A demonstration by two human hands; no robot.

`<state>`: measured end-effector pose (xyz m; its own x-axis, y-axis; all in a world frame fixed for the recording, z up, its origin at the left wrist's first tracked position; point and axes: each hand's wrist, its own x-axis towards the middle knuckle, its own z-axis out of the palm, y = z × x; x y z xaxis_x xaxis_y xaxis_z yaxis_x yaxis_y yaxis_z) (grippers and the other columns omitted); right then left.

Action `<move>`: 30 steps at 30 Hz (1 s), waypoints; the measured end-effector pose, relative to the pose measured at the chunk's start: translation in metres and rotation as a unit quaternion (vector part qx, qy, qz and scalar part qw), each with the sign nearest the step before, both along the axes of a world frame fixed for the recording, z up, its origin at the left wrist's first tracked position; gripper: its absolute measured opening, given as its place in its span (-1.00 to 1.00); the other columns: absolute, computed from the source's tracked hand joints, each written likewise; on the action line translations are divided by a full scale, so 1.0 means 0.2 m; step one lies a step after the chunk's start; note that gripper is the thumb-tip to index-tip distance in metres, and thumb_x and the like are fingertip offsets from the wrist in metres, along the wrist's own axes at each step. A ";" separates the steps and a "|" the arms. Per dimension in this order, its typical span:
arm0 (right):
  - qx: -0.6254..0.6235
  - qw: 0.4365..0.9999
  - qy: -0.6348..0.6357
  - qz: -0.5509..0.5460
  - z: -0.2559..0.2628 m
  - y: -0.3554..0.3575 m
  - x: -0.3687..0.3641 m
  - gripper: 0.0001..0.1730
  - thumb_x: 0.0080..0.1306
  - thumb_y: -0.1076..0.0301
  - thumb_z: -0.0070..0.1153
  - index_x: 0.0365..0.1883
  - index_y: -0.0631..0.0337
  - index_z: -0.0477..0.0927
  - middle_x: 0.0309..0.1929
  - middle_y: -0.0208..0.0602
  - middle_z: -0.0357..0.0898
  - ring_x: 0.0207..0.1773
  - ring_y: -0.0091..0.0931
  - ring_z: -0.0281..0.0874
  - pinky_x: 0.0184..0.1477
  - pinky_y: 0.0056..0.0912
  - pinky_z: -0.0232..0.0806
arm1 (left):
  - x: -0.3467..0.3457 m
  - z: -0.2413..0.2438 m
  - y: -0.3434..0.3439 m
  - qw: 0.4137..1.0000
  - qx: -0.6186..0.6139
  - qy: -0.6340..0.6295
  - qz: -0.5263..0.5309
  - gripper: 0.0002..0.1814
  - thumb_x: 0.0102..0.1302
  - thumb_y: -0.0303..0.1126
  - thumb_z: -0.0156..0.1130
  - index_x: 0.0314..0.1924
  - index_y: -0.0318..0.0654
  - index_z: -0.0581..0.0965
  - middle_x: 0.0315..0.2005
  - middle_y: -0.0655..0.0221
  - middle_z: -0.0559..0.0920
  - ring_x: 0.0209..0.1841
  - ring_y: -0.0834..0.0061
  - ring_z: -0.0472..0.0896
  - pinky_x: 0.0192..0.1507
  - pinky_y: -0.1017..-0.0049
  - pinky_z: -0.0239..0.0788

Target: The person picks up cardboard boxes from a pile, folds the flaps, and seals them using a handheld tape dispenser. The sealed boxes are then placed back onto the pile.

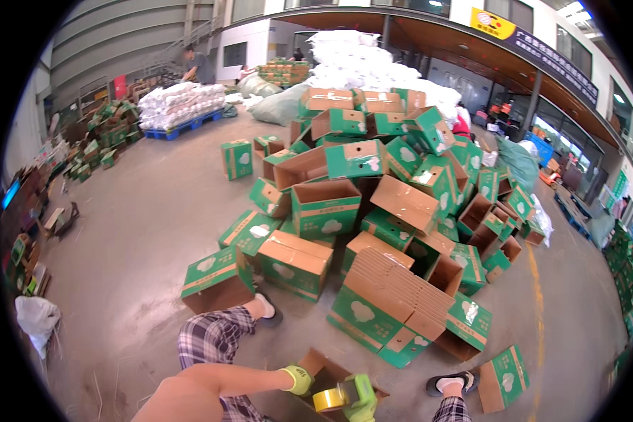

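My left hand, in a yellow-green glove, grips the left edge of an open cardboard carton low in the view; its fingertips are partly hidden. My right hand, gloved alike, holds a tape dispenser over that carton. A yellow roll of packing tape sits on the dispenser's left side. The carton stands on the floor between my legs, its lower part cut off by the picture's rim. Just beyond it leans a stack of flattened green cartons.
A big heap of green-and-brown cartons rises ahead. One open carton lies by my left foot, another carton by my right. White sacks are piled behind. A person stands beside sacks on a blue pallet.
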<state>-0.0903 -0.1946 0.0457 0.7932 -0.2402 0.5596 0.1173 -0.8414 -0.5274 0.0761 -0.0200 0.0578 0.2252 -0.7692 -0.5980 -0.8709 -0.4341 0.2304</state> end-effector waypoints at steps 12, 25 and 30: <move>0.582 0.803 0.127 -0.005 -0.18 -0.30 0.41 -0.68 0.21 0.28 0.17 -0.10 0.22 0.56 -0.29 -0.25 0.62 -0.30 -0.42 0.58 -0.28 -0.32 0.43 | -0.04 -0.08 0.14 0.962 -0.241 -0.069 0.110 -0.47 0.27 0.09 0.12 0.04 -0.16 0.48 0.10 0.10 0.41 0.17 0.01 0.34 0.17 0.05 0.18; 0.687 0.716 0.027 -0.120 -0.21 -0.18 0.03 -0.45 0.24 0.39 0.15 0.21 0.26 0.38 0.08 -0.24 0.46 0.11 -0.38 0.45 0.14 -0.26 0.35 | 0.16 -0.10 -0.23 0.887 -0.283 0.128 0.341 -0.23 0.33 0.04 0.15 0.43 -0.11 0.17 0.05 -0.11 0.55 0.10 -0.06 0.54 0.10 0.14 0.39; 0.435 0.889 -0.025 -0.139 0.18 -0.18 0.08 -0.27 0.17 0.37 0.32 0.30 0.23 0.31 0.19 -0.03 0.38 0.18 -0.26 0.43 0.19 -0.27 0.29 | 0.26 -0.11 -0.29 0.884 -0.324 0.174 0.290 -0.26 0.37 -0.07 0.14 0.46 -0.07 0.12 0.11 0.03 0.55 0.15 0.03 0.52 0.16 0.23 0.33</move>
